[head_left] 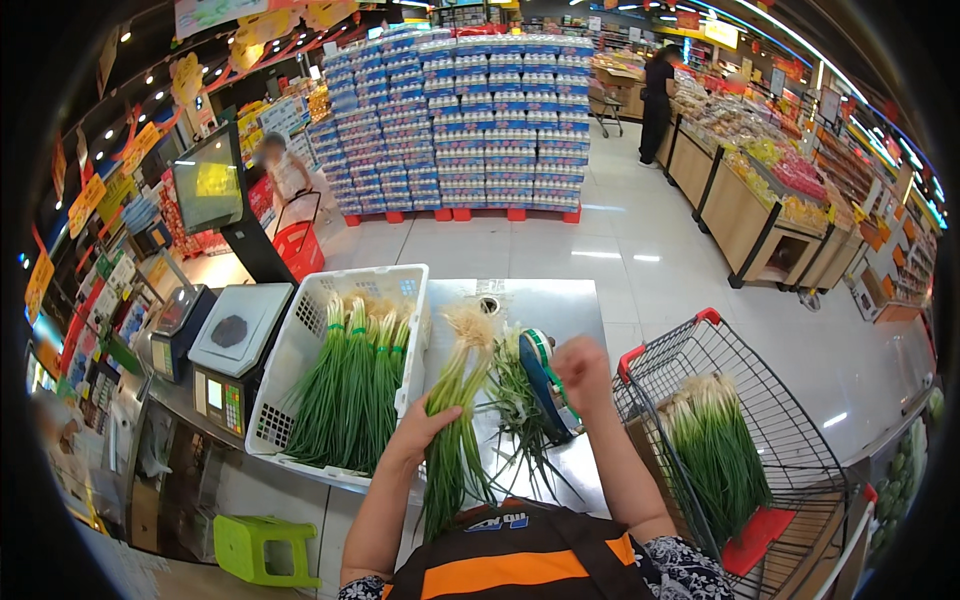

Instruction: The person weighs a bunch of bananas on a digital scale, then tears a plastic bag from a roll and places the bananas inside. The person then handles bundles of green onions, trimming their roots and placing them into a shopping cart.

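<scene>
My left hand (425,428) is wrapped round a loose bunch of green onions (462,375), roots pointing away from me and green leaves hanging toward my apron. My right hand (582,368) is curled closed beside a dark blue tape dispenser (540,375) with green tape on it. Whether it pinches the tape end does not show. Trimmed leaves and scraps (507,385) lie between the bunch and the dispenser on the steel table (560,296). At the left, a white plastic crate (414,288) holds several bunches of green onions (345,395) bound with green tape.
A wire shopping cart (815,440) stands at the right with more green onions (712,455) in it. Left of the crate is a weighing scale (232,330) with a screen (208,180). A green stool (265,550) is below. Two people stand farther off near stacked goods (510,130).
</scene>
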`<state>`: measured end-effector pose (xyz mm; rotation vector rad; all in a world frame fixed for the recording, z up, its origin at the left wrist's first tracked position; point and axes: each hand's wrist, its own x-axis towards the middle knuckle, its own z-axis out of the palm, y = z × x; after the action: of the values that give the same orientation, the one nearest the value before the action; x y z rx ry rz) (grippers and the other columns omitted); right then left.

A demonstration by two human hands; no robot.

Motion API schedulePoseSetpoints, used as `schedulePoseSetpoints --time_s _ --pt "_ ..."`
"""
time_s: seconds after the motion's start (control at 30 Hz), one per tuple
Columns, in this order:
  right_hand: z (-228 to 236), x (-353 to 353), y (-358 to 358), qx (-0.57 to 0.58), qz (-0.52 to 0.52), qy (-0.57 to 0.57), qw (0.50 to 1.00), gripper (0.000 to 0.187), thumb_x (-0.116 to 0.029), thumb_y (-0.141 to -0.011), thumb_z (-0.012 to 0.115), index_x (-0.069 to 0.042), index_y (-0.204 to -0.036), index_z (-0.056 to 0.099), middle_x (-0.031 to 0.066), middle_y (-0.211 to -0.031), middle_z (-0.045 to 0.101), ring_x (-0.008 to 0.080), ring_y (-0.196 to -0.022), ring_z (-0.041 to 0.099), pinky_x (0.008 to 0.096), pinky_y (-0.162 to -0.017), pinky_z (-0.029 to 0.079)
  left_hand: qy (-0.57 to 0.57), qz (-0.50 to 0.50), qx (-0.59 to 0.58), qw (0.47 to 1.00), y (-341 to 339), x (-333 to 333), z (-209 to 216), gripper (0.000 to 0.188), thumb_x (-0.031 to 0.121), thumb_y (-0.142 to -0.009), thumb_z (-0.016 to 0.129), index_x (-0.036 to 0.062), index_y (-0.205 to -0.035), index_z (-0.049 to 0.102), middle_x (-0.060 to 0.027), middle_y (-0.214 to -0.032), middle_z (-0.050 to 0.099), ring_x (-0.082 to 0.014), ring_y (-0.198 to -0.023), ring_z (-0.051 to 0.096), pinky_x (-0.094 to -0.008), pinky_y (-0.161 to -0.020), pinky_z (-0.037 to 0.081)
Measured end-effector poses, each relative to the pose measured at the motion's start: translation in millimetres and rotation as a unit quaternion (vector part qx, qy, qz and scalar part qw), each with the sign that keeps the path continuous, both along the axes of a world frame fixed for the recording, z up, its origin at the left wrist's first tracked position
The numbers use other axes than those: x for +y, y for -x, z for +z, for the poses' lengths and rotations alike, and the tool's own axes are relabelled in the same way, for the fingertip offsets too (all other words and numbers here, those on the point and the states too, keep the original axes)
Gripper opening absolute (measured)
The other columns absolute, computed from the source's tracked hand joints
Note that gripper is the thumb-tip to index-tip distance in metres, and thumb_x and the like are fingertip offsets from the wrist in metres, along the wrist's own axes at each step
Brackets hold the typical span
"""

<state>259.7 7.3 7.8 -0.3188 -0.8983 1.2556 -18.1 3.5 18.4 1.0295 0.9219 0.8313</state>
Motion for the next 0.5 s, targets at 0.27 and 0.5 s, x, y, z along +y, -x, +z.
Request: schedulePoseSetpoints --time_s 0.27,0.5 --pt "19 -34 43 -0.615 -0.087 0.008 0.784 0.046 -0.007 -0.085 0.056 -0.006 -0.129 0.044 0.0143 -0.119 0.056 0.0265 -0.102 0.059 0.035 -0.083 0.05 -0.136 0.005 0.144 0.98 -6 -17 42 0.033 0.011 -0.081 0.066 -0.002 -0.11 0.056 -0.0057 -0.092 0.063 -0.0126 -0.08 0.056 -0.0275 -0.07 0.046" --pt "-1 -28 35 -0.175 -0.034 0.076 0.981 0.032 -0.019 -0.094 0.051 -0.003 -0.121 0.052 0.0087 -0.108 0.061 0.0192 -0.095 0.061 0.035 -0.078 0.054 -0.296 -0.051 0.26 0.918 -40 -30 45 0.025 0.013 -0.079 0.063 0.0015 -0.099 0.055 -0.0102 -0.081 0.06 -0.0158 -0.074 0.054 -0.0314 -0.068 0.045"
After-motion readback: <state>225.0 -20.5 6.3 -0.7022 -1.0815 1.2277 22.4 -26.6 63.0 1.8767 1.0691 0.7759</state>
